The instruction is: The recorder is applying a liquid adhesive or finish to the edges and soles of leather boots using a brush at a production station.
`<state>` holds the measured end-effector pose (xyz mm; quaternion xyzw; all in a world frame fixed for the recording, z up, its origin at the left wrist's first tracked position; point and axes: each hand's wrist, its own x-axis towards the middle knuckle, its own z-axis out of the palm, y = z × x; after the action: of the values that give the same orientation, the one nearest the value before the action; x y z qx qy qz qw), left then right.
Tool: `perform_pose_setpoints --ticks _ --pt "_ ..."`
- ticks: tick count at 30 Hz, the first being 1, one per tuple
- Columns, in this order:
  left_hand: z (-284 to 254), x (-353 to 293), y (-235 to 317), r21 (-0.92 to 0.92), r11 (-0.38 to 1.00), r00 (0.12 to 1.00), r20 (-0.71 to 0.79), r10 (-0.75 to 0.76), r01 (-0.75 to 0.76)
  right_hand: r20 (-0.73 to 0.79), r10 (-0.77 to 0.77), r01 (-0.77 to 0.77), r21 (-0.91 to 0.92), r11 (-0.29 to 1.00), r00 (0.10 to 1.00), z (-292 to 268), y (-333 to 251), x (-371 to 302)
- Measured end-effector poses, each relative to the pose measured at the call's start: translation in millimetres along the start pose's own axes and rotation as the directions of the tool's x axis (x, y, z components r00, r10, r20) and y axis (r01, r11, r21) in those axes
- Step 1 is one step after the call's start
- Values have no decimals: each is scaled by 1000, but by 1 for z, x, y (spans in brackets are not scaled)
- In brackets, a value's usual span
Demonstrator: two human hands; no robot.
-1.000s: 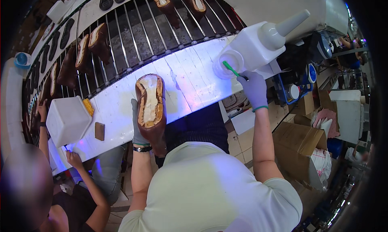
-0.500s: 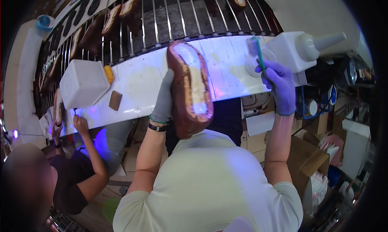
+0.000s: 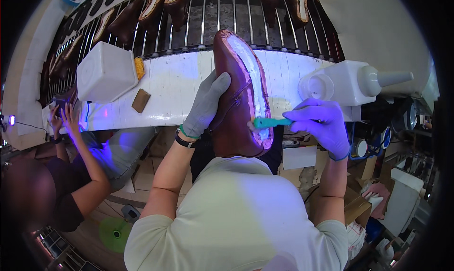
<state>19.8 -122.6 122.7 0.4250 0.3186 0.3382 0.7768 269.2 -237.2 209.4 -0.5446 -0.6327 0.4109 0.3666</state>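
My gloved left hand (image 3: 206, 104) is wrapped round the side of a brown leather boot upper (image 3: 231, 122), which has no outsole on. It is tilted so that its pale underside and pinkish rim face up and to the right. My right hand (image 3: 322, 125), also gloved, pinches a small green-handled brush (image 3: 273, 122). The brush head touches the rim of the underside at the end nearest me. Beyond the right hand, a round white cup (image 3: 318, 87) stands beside a white squeeze bottle (image 3: 350, 84) that lies on its side.
A white ledge (image 3: 165, 111) carries a square white container (image 3: 105, 72) and a brown block (image 3: 141, 101). Behind it, several boot uppers (image 3: 298, 6) rest on a metal roller conveyor (image 3: 234, 16). A co-worker's hands (image 3: 68, 120) are at the far left.
My right hand has brought the brush from the white cup to the boot upper. The boot upper has turned, showing more of its brown side. The co-worker's hands have shifted.
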Motion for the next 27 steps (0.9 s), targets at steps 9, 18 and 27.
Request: perform_pose_setpoints --ticks 9,18,27 --pt "8 -4 8 61 995 995 72 74 -79 -117 79 -91 -101 991 990 -1 5 32" --pt "9 -12 14 142 979 985 108 133 -148 -144 -92 68 -166 984 985 -5 3 71" --pt "13 -16 16 302 934 982 76 174 -189 -234 -51 -3 -224 975 971 -12 0 107"
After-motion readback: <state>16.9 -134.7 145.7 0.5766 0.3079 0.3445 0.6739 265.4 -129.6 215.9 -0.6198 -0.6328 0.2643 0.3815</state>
